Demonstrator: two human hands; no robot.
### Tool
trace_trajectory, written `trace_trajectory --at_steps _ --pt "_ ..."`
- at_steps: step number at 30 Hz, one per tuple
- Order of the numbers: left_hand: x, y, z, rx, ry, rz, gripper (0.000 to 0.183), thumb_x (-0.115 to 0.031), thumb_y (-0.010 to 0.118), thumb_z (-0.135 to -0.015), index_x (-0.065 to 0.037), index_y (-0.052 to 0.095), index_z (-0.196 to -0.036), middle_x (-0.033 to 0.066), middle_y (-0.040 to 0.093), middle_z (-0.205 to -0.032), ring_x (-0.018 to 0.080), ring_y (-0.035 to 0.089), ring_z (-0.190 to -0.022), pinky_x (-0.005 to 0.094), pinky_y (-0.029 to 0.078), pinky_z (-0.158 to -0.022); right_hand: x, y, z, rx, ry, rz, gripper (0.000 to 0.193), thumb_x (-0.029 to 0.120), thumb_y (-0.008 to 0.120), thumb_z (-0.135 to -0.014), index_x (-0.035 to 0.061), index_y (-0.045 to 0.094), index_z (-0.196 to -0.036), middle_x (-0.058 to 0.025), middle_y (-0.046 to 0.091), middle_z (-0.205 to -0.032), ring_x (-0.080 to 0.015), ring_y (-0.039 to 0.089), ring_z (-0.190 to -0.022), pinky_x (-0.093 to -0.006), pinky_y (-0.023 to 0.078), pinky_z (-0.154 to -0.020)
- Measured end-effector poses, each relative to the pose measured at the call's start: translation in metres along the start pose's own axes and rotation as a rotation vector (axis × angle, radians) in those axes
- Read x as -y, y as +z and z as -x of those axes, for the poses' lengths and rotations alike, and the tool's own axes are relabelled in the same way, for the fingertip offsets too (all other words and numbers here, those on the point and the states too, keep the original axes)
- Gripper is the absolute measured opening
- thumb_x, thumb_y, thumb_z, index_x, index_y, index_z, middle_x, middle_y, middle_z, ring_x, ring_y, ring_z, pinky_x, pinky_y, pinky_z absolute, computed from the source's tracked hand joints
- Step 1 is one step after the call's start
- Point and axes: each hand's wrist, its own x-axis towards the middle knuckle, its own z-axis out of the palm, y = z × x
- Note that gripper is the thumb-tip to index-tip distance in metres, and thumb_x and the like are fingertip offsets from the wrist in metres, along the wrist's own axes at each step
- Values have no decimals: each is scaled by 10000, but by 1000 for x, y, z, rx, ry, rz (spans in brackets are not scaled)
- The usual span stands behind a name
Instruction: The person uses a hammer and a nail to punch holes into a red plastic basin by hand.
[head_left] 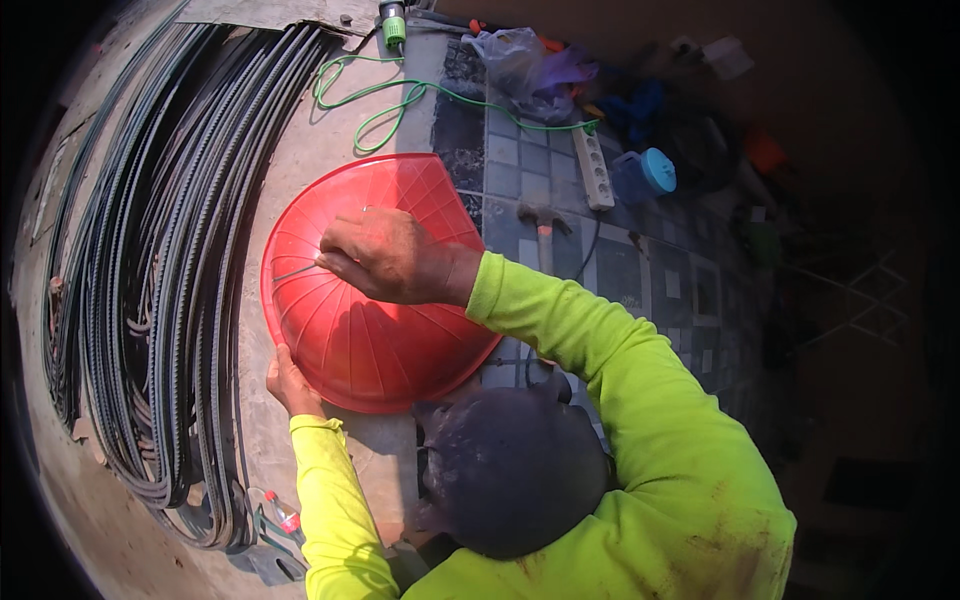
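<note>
A red plastic scoop basket (pixel 385 350), rounded with radiating ribs and one straighter edge, is in front of me. My left hand (pixel 292 383) grips its rim at the lower left. Over the basket's middle, my right hand (pixel 390 255) is closed in a pinch around a thin metal rod (pixel 294 271). The rod sticks out to the left, its end close to the basket's left rim. Whatever part of it lies inside the fist is hidden. Both arms wear bright yellow-green sleeves. Between them, a dark, dusty rounded form (pixel 515 470) covers the ground below the basket.
Coiled ribbed steel bars (pixel 190 260) lie along the left. A hammer (pixel 545 240) rests on patterned tiles to the right, near a white power strip (pixel 594 170) and a blue-lidded jug (pixel 656 172). A green cord (pixel 410 90) runs across the back. Plastic bags (pixel 525 75) lie beyond.
</note>
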Motion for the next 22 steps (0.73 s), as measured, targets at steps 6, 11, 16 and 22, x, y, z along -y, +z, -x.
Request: trace_trajectory --at_steps 6,11,16,22 --pt "-49 9 -19 48 -55 33 318 -185 556 -1009 90 636 -1149 166 697 -1093 238 688 -924 365 570 -831 -151 -87 148 -560 912 96 298 268 641 -939 -17 666 -857 -75 639 -702 -158 591 -651 -335 487 -650" --pt "-207 30 -5 77 284 -21 359 -245 590 -1020 70 628 -1187 162 699 -1128 238 691 -962 357 570 -880 -199 -99 245 -596 1301 -58 275 279 659 -917 5 674 -932 -77 670 -788 -184 623 -703 -343 501 -677" --pt "-299 72 73 223 528 -117 326 -200 599 -1013 57 626 -1211 142 702 -1121 220 691 -970 357 581 -878 -173 -67 280 -610 1307 173 304 264 660 -910 12 655 -1079 -111 702 -897 -230 675 -801 -359 530 -762" --pt "-251 124 124 359 988 -648 314 -130 666 -960 58 646 -1211 149 698 -1123 211 676 -1031 301 530 -932 -118 -14 291 -202 1191 288 357 282 667 -924 77 650 -1216 -112 695 -1096 -222 679 -942 -346 533 -851"
